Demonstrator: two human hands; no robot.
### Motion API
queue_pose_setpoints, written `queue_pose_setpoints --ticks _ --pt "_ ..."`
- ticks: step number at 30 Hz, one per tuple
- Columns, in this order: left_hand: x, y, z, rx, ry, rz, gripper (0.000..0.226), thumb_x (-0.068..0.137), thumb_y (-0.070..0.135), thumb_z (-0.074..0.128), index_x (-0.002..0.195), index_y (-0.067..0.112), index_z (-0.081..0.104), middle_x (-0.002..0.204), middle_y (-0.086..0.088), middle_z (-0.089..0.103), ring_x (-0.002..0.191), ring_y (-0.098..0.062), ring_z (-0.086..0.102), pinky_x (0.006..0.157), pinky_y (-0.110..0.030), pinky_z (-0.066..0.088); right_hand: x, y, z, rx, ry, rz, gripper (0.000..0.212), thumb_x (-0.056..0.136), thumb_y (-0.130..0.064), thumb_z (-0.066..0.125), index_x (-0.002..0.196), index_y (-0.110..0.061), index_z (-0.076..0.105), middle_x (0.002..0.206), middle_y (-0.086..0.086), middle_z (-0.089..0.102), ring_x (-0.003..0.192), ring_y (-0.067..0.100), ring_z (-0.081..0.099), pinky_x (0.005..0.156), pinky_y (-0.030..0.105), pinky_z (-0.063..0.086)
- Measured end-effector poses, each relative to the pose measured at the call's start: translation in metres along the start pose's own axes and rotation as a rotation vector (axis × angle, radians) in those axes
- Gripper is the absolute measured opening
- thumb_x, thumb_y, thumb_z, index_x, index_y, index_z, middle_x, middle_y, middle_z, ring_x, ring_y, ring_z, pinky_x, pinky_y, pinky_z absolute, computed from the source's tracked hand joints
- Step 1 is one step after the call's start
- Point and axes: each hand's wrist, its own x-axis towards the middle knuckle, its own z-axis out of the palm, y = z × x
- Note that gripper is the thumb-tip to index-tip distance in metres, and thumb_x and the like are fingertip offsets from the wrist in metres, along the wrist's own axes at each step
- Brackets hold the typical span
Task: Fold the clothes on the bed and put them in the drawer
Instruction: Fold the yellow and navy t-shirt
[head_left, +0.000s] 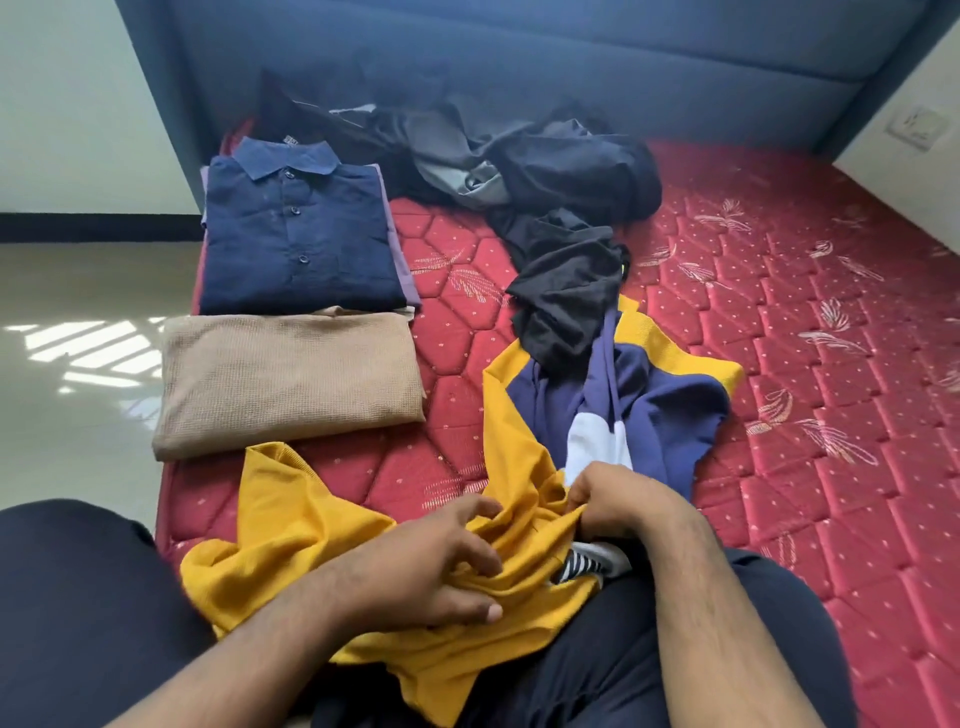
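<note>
— Yellow knit, bunched at the near edge of the red quilted mattress (779, 322): a yellow, navy and white shirt (519, 467), unfolded, spilling from the lap out toward the middle of the bed.

— And the hands?

— Both on the yellow cloth. Left hand (436, 566) palm down over the crumpled part, fingers spread and bent into the folds, thumb lying free along the near side; pressing more than gripping, as far as can be seen. Right hand (618, 499) just to the right of it, fingers curled tight round a gathered fold of the yellow fabric where it meets the white panel.

— Anything under the right hand?

— Striped black-and-white trim (582, 564) peeking out beside the wrist, part of the same shirt or not, cannot tell.

— Folded pieces?

— Two piles on the left. Nearer, a tan waffle-knit top (291, 379), folded flat, right at the mattress edge. Farther, a navy buttoned shirt (296, 234), folded with collar up, resting on something purple (402, 265) that shows along its right side. Touching, the two piles, tan against navy.

— Still loose?

— Black garment (566, 291) lying over the far end of the yellow shirt. Beyond that, a dark and grey heap (519, 156) against the blue padded headboard (571, 57).

— Drawer?

— Out of view.
</note>
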Motion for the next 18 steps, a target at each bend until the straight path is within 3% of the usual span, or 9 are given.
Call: queue_pose_setpoints --ticks 3,5,7,9,11,14,18 --pt "-0.005 -0.003 -0.006 0.102 -0.033 -0.075 0.043 0.083 0.056 0.070 0.113 0.026 0.070 0.156 0.008 0.021 0.132 -0.012 0.047 0.107 -0.022 0.037 -0.006 0.006 -0.006 0.044 -0.113 0.035 0.009 0.070 -0.020 0.068 0.064 -0.016 0.064 0.059 -0.002 0.057 0.062 0.014 0.053 0.053 0.021 0.040" --pt "-0.010 -0.013 -0.015 0.214 -0.006 -0.169 0.046 0.080 0.062 0.069 0.110 0.028 0.070 0.144 0.011 0.031 0.120 -0.016 0.056 0.101 -0.024 0.042 -0.011 0.009 -0.008 0.071 -0.101 0.046 0.016 0.069 -0.025 0.072 0.060 -0.018 0.061 0.055 -0.004 0.051 0.057 0.011 0.046 0.049 0.021 0.036" --pt "-0.014 -0.021 -0.029 0.280 0.013 -0.263 0.038 0.077 0.063 0.071 0.097 0.030 0.071 0.127 0.009 0.043 0.108 -0.015 0.059 0.096 -0.029 0.045 -0.014 0.014 -0.005 0.162 -0.026 0.014 0.024 0.070 -0.029 0.074 0.055 -0.018 0.060 0.053 -0.006 0.049 0.060 0.009 0.044 0.056 0.022 0.036" --pt "-0.020 -0.024 -0.045 0.221 0.042 -0.296 0.018 0.075 0.057 0.073 0.076 0.040 0.067 0.113 0.011 0.049 0.102 -0.009 0.057 0.095 -0.031 0.045 -0.017 0.014 -0.003 0.211 0.132 -0.056 0.016 0.074 -0.029 0.072 0.064 -0.018 0.068 0.056 -0.007 0.053 0.075 0.011 0.045 0.074 0.030 0.035" --pt "-0.027 -0.027 -0.059 0.101 0.252 -0.286 0.007 0.070 0.050 0.068 0.065 0.047 0.065 0.101 0.015 0.054 0.096 -0.009 0.058 0.092 -0.034 0.046 -0.019 0.010 -0.004 0.190 0.411 -0.129 0.012 0.077 -0.023 0.062 0.079 -0.022 0.074 0.069 -0.007 0.062 0.089 0.016 0.054 0.084 0.037 0.029" --pt "-0.037 -0.030 -0.080 -0.102 0.718 -0.321 0.018 0.079 0.026 0.058 0.087 0.026 0.073 0.090 0.003 0.066 0.089 -0.023 0.062 0.083 -0.041 0.052 -0.012 0.000 -0.012 0.243 0.790 -0.259 0.029 0.069 -0.025 0.051 0.083 -0.028 0.076 0.079 -0.001 0.067 0.086 0.022 0.063 0.081 0.042 0.034" --pt "-0.041 -0.032 -0.106 0.003 1.039 -0.225 0.032 0.083 0.002 0.054 0.103 0.018 0.073 0.091 -0.005 0.070 0.085 -0.024 0.062 0.078 -0.041 0.053 0.008 -0.016 -0.034 0.267 0.995 -0.490 0.016 0.071 -0.018 0.060 0.077 -0.023 0.074 0.068 0.000 0.066 0.066 0.027 0.064 0.065 0.046 0.047"
